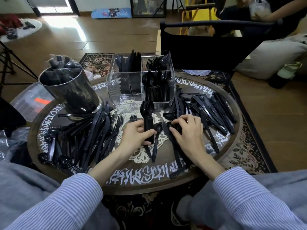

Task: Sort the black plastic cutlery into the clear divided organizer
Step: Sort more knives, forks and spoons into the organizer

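Note:
My left hand (135,133) grips a stacked bundle of black spoons (147,113), bowls pointing up toward the clear divided organizer (126,90). My right hand (186,131) curls its fingers round another black spoon (171,125) lying on the table just right of the bundle. The organizer holds knives at back left, forks at back right and spoons at front right; its front left compartment looks empty. Loose black knives (214,108) lie heaped to the right, and mixed knives, forks and spoons (93,135) to the left. A single spoon (157,141) lies between my hands.
A round wooden table (137,186) with white lettering carries everything. A metal cup (71,92) stuffed with black items stands at left. A black chair (207,47) stands behind the table, a person sits at top right, and a plastic box (31,100) is on the left.

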